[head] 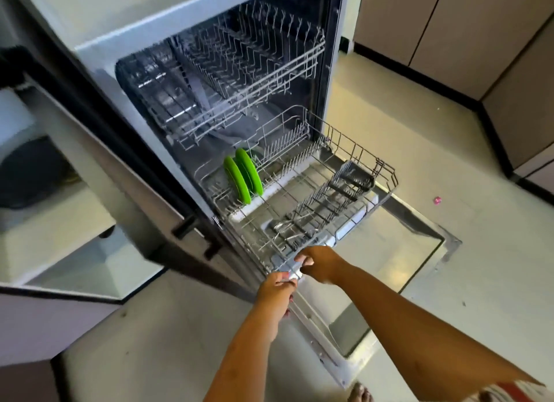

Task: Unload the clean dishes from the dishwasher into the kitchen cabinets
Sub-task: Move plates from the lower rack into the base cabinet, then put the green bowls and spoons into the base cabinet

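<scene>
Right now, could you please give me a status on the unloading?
Left hand and right hand grip the lower rack front rail. Two green plates upright at its back; cutlery near the front. Nothing blocks them.

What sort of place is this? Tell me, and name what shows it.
Most likely a home kitchen: an open dishwasher with green plates in its pulled-out lower rack, and cabinets along the floor.

Bare forearms run to the left hand (pixel 277 290) and right hand (pixel 322 265), a red-and-pale striped fabric sleeve (pixel 509 391) covers the right upper arm, and bare toes (pixel 361 394) show.
</scene>
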Available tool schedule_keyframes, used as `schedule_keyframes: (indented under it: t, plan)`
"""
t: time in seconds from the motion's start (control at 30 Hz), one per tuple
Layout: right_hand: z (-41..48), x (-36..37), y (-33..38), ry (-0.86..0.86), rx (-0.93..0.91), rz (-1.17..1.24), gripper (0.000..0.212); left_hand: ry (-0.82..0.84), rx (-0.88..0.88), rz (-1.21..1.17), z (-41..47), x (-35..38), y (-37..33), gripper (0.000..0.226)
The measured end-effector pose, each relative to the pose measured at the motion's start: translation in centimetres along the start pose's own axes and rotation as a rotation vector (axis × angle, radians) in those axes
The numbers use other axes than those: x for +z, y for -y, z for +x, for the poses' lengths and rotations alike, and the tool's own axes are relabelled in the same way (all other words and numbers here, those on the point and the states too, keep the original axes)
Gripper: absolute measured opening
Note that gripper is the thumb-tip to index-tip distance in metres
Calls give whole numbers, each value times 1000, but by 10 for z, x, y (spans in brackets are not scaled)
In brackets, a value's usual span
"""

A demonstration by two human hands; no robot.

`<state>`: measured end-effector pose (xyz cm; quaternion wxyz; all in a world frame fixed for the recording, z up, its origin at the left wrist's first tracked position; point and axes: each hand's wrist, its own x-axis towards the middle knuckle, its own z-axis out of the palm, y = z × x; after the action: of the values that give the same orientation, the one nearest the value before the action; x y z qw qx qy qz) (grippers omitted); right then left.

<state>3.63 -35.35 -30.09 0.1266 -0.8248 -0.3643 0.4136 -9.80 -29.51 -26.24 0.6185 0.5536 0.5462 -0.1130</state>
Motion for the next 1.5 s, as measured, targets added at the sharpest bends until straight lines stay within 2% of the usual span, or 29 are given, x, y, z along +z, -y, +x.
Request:
schedule_keyframes:
  t: [0.1,0.4,0.5,0.63,0.77,0.87,1.0,1.17,1.27,1.4,1.5]
  plan:
    - [18,-30,-4,-15,-21,7,31,-65,46,34,21,3,-33,20]
    - [72,-92,-9,-64,-22,84,28,-230,192,474,78,0,-98,30]
    - [94,-99,-8,-61,-51,108,28,-291,178,674,101,-5,-112,28]
    - [122,-101,-6,-26,-90,95,31,-281,141,911,128,-18,-135,42]
    - [152,-97,-11,18,-114,79,35,-376,117,865,167,-43,-167,43]
    - [183,-97,-9,10,-84,137,37,-468,133,937,193,-59,-191,45]
    - [228,-94,10,1,-108,123,40,-429,103,1089,220,-81,-209,54]
    - [274,-85,40,21,-177,-24,48,-300,7,1262,255,-103,-199,55]
    - [292,-81,50,52,-201,-113,53,-263,74,1368,275,-106,-193,52]
    - [306,-73,62,65,-202,-80,53,-256,97,1390,286,-103,-192,41]
    - [308,-71,64,63,-195,-104,54,-350,170,1374,285,-101,-197,28]
